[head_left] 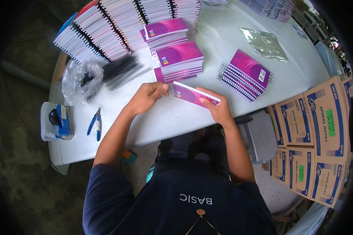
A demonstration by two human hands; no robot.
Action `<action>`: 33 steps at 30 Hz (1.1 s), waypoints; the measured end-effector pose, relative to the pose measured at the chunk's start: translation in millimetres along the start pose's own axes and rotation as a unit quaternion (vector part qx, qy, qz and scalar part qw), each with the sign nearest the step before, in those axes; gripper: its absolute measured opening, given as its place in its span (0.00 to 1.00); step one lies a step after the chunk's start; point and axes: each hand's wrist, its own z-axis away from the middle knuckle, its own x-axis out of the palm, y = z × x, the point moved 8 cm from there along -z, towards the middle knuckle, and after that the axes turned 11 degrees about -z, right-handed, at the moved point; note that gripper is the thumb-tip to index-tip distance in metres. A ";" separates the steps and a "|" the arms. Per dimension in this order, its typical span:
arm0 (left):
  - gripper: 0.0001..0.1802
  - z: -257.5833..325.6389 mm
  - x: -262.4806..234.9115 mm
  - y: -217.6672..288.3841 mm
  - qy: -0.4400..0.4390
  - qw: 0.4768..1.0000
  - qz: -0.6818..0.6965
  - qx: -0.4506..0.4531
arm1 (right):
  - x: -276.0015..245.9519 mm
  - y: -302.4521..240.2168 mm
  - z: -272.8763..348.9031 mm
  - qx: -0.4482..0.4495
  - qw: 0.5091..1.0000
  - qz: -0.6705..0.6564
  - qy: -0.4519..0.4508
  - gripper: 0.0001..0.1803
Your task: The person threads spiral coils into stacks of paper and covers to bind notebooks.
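Observation:
My right hand point(217, 105) grips a small purple notepad point(190, 95) by its right end, the thumb on the cover and a row of punched holes along its top edge. At the pad's left end, my left hand point(148, 96) is closed in a pinch on a thin dark wire coil point(170, 87), of which only a short piece shows. Just beyond the hands rise two stacks of similar purple pads, a nearer stack point(180, 58) and a farther stack point(166, 29). To the right lies a pile of coil-bound purple notepads point(247, 74) with wire ends sticking out.
Loose dark coils point(123, 72) lie beside a clear plastic bag point(82, 80). Blue-handled pliers point(95, 123) and a blue tape dispenser point(62, 121) sit at left. Tall rows of bound paper point(117, 27) line the back. A clear plastic sleeve point(264, 44) lies at right; cardboard boxes point(302, 137) stand beside the table.

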 end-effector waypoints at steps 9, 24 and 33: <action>0.23 -16.6 -6.2 -1.7 -0.044 0.983 0.172 -0.035 | 5.7 1.5 1.6 0.028 0.998 0.016 -0.045 0.16; 0.13 -18.3 -11.7 -0.7 -0.030 0.994 0.102 0.019 | 7.0 -0.2 2.4 0.000 0.999 -0.009 -0.041 0.17; 0.23 5.4 -10.1 73.8 0.019 0.917 -0.349 0.193 | 9.6 11.4 12.8 0.033 0.999 0.000 -0.022 0.15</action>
